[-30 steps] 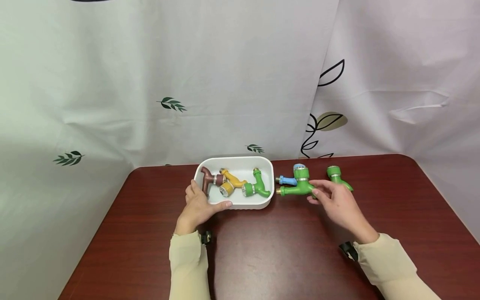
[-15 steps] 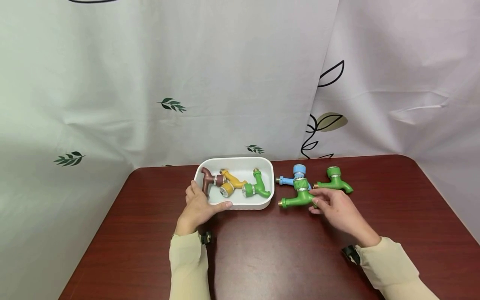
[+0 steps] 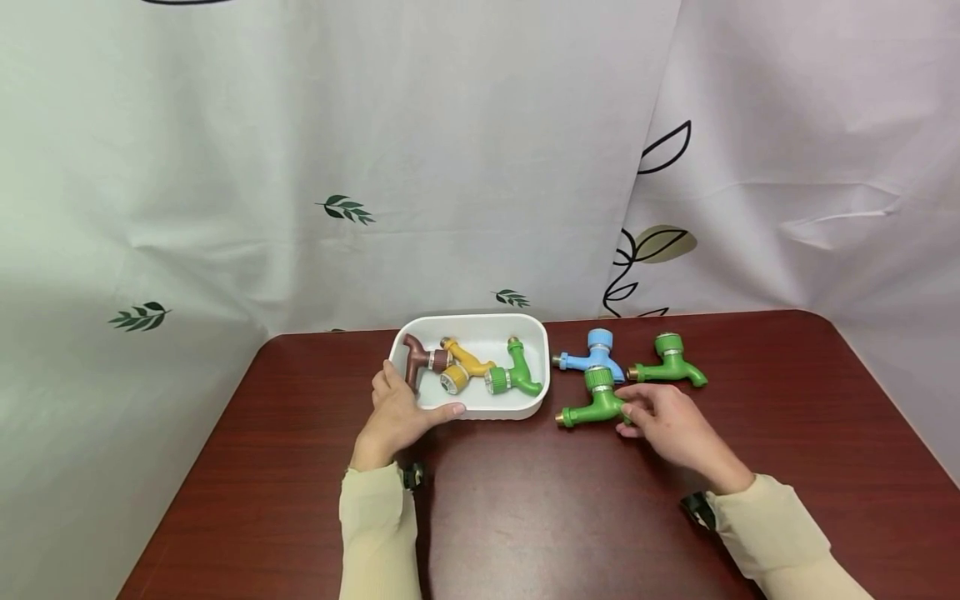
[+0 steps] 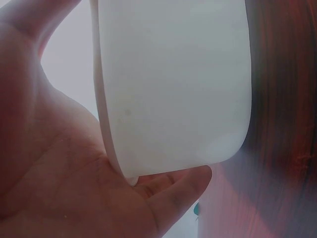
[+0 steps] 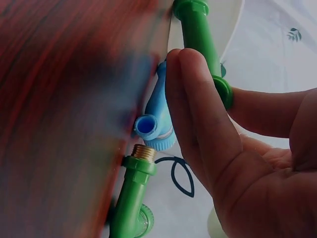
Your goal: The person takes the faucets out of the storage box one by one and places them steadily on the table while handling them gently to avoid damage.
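Observation:
My left hand (image 3: 393,421) holds the near left corner of a white plastic tub (image 3: 502,412), thumb along the front and fingers round the left end. Inside the tub lie a brown tap (image 3: 414,360), a yellow tap (image 3: 472,363) and a green tap (image 3: 519,372). To the tub's right, my right hand (image 3: 675,427) pinches another green tap (image 3: 600,407) by its spout end, its brass thread pointing left. In the right wrist view that green tap (image 5: 198,34) sits between thumb and fingers. Whether it touches the table cannot be told.
Just behind the held tap lies a blue tap (image 3: 588,362). Farther right is one more green tap (image 3: 671,368), its thread close to the blue one. The reddish-brown table (image 3: 525,517) ends at a pale leaf-printed curtain (image 3: 450,167) behind the tub.
My right hand has brought the green tap nearer the front of the table, so the blue tap and the right-hand green tap show more fully. The left hand and tub have stayed put.

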### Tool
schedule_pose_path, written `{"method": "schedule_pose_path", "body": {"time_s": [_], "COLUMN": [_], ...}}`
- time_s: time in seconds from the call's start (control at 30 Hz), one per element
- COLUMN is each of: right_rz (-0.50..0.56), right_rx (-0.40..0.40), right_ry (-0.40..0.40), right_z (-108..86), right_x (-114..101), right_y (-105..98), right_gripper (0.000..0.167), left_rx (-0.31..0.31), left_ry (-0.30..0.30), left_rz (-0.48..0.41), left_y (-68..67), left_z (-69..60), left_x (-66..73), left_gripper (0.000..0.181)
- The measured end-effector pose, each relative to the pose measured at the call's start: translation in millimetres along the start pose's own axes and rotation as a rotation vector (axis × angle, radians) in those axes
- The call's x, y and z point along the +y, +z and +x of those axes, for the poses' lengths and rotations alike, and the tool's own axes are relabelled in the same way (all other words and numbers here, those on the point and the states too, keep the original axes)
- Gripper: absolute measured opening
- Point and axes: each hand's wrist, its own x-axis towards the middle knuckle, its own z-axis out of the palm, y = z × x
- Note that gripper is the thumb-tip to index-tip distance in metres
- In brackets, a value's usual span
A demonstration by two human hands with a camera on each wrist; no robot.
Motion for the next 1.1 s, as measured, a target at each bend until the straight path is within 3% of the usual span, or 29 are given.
{"method": "schedule_pose_path", "body": {"time_s": [0.27, 0.47, 1.1], "right_rz": [-0.041, -0.002, -0.063], "right_rx": [-0.005, -0.022, -0.033], "right_ry": [0.02, 0.045, 0.043], "right_z": [2.0, 3.6, 9.0], "right_x": [0.1, 1.0, 2.9], "right_y": [2.9, 4.1, 7.5], "right_gripper": [0.028, 0.029, 0.03], "left_rx": [0.009, 0.001, 0.0], "left_ry": [-0.001, -0.004, 0.0], "left_rz": [0.004, 0.002, 0.007], "left_y": [0.5, -1.0, -0.4], "left_z": [-1.9, -3.9, -1.2], "left_x": [1.0, 2.8, 1.7], "left_gripper": [0.144, 0.143, 0.142]}}
